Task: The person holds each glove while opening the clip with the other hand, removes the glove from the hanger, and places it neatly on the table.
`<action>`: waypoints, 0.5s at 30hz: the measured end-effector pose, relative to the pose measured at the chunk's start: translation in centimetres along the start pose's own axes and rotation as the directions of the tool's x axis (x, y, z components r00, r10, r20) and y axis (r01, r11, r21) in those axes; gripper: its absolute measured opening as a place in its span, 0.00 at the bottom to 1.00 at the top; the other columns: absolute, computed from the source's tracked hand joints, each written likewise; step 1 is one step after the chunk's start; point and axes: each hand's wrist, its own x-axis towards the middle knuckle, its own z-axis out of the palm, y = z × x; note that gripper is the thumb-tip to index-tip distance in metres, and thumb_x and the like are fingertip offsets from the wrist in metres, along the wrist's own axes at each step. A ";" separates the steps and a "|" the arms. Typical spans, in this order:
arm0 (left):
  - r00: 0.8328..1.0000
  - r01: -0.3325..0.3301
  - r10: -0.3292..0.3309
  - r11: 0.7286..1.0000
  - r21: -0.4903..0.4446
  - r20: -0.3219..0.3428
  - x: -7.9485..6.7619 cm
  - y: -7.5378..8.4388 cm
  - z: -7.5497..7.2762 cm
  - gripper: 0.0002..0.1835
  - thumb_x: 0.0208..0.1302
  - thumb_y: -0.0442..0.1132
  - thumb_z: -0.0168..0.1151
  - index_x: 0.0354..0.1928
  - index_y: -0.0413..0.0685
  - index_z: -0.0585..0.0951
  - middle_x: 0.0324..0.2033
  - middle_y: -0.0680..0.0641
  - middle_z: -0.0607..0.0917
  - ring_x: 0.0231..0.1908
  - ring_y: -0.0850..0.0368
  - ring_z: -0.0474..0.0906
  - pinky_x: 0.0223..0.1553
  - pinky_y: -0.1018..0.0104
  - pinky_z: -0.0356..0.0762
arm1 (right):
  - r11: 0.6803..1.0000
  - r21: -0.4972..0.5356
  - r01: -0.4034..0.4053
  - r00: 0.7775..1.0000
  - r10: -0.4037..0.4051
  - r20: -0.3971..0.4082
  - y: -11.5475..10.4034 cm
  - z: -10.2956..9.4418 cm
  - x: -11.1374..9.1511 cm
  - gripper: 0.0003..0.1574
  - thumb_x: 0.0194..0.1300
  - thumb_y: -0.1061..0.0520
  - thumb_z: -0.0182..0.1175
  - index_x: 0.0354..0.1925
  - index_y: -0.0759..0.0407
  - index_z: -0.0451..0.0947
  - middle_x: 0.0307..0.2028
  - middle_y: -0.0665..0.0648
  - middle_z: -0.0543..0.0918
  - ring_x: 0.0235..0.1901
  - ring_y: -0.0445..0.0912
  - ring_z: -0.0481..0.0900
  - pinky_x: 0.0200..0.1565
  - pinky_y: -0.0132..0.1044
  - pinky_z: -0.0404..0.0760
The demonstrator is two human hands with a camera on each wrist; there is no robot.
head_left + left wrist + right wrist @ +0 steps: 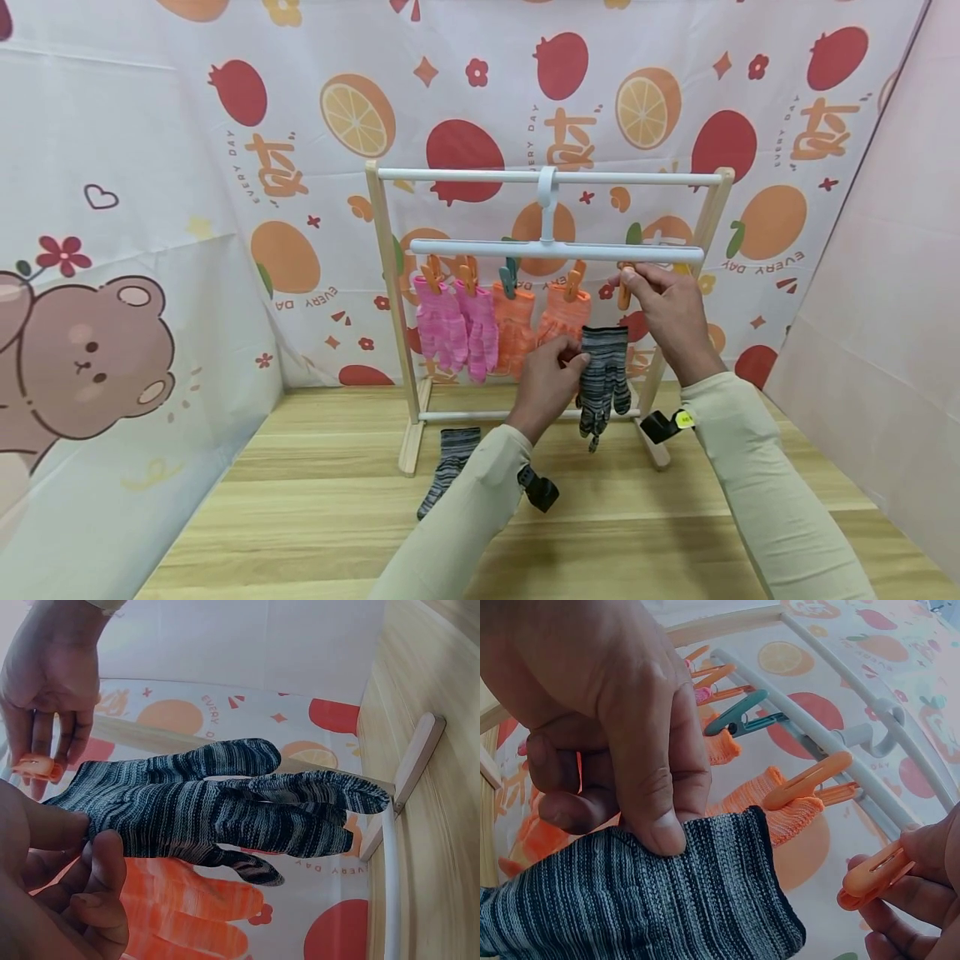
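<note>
We pinch the striped glove (604,375) in our left hand (551,379) near its cuff (604,332), the rest hanging down, while our right hand (667,312) pinches an orange clothespin (625,297) above it

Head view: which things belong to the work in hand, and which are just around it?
Part of the work:
striped glove, in the left hand
orange clip, in the right hand
white hanger, with pink gloves and orange gloves clipped up
wooden rack
probably the other striped glove, lying on the tabletop

Just around:
fruit-print backdrop
bear-print sheet
black wrist devices
</note>
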 end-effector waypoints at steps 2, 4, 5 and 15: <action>1.000 0.000 0.000 1.000 0.005 -0.001 0.0 0.0 -0.1 0.04 0.72 0.41 0.64 0.38 0.50 0.83 0.27 0.54 0.79 0.25 0.61 0.72 0.26 0.67 0.72 | 1.000 -0.003 -0.004 1.000 0.004 0.002 0.0 0.0 0.0 0.24 0.77 0.46 0.56 0.57 0.62 0.83 0.48 0.62 0.86 0.54 0.41 0.76 0.61 0.42 0.74; 1.000 0.002 -0.002 1.000 0.011 -0.001 -0.1 0.0 -0.3 0.04 0.72 0.41 0.64 0.38 0.51 0.83 0.27 0.54 0.79 0.24 0.60 0.72 0.26 0.67 0.71 | 1.000 -0.008 -0.011 1.000 0.011 0.002 -0.1 0.1 0.0 0.25 0.77 0.46 0.57 0.57 0.62 0.83 0.49 0.63 0.85 0.53 0.41 0.76 0.59 0.42 0.74; 1.000 0.003 -0.003 1.000 0.014 -0.001 -0.1 0.0 -0.3 0.04 0.72 0.41 0.64 0.38 0.51 0.83 0.27 0.54 0.79 0.24 0.60 0.72 0.26 0.67 0.71 | 1.000 -0.012 -0.015 1.000 0.015 0.001 -0.1 0.1 0.0 0.25 0.77 0.46 0.57 0.57 0.62 0.83 0.49 0.63 0.85 0.53 0.41 0.76 0.58 0.41 0.74; 1.000 0.014 -0.014 1.000 -0.003 0.009 -0.4 -0.2 -0.9 0.04 0.72 0.42 0.64 0.38 0.52 0.82 0.27 0.54 0.78 0.24 0.59 0.72 0.26 0.66 0.72 | 0.999 -0.045 -0.010 1.000 0.009 -0.017 -0.2 0.1 -0.2 0.26 0.76 0.45 0.57 0.62 0.60 0.81 0.47 0.62 0.88 0.46 0.45 0.75 0.41 0.35 0.71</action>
